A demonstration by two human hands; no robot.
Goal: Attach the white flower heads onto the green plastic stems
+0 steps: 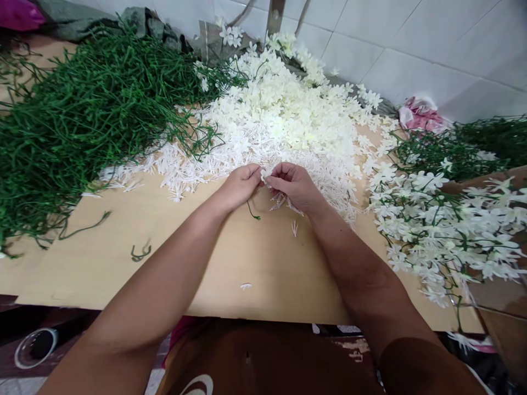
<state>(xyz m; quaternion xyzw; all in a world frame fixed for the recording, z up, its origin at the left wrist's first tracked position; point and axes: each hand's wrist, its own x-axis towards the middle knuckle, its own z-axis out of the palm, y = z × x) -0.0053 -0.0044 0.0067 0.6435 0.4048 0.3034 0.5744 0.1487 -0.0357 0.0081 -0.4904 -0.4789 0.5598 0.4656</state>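
Observation:
My left hand (241, 185) and my right hand (293, 186) meet over the middle of a pale wooden board (173, 258). Between their fingertips they pinch a small white artificial flower (265, 174). A thin green stem (252, 210) hangs down from my left hand's fingers. Just behind the hands lies a large heap of white flower heads (284, 118), with spiky white plastic pieces (185, 173) spread along its front edge.
A big pile of green plastic stems (86, 115) fills the left. Finished stems with white blossoms (444, 225) lie at the right. A pink bag (420, 114) sits by the tiled wall. Loose stem bits (140, 252) lie on the board.

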